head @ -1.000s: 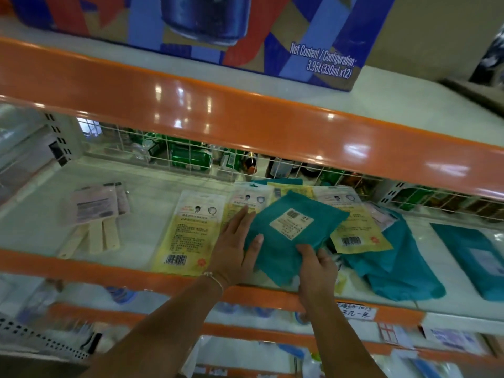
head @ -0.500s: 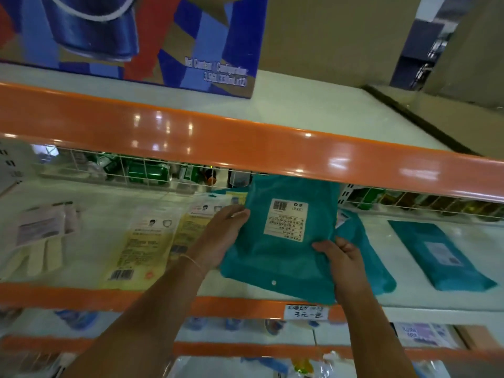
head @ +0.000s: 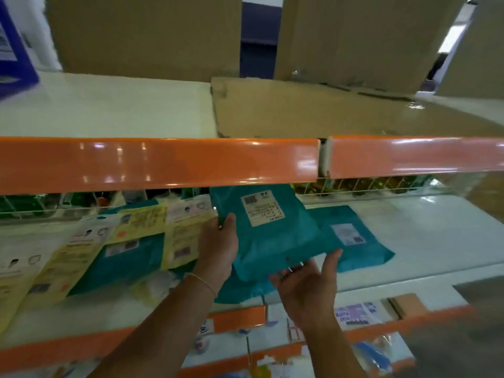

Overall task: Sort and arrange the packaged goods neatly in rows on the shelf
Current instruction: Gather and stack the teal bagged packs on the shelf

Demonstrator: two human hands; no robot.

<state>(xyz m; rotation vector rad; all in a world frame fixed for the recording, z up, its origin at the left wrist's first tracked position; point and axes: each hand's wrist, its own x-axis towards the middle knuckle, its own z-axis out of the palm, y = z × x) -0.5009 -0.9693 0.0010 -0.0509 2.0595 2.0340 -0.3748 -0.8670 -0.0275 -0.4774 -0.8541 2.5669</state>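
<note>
A teal packet point(head: 268, 236) with a white label hangs lifted above the white shelf point(head: 425, 241). My left hand point(head: 218, 246) grips its left edge. My right hand point(head: 308, 282) supports its lower right corner from underneath, fingers spread. A second teal packet point(head: 351, 238) lies flat on the shelf just to the right, partly under the held one. More teal packets point(head: 128, 263) and yellow mask packets point(head: 180, 236) lie overlapping in a loose heap to the left. Another teal packet point(head: 240, 291) lies under my wrists.
An orange rail point(head: 163, 162) of the shelf above hangs close over the held packet. A wire back fence point(head: 354, 186) with green bottles behind it closes the shelf's rear. Flat cardboard point(head: 300, 110) lies on the top shelf. Price labels point(head: 351, 315) line the front edge.
The view swung right. Both hands carried the teal packet off the heap to the right, toward the lone teal packet. My right hand moved from gripping its lower edge to supporting it underneath.
</note>
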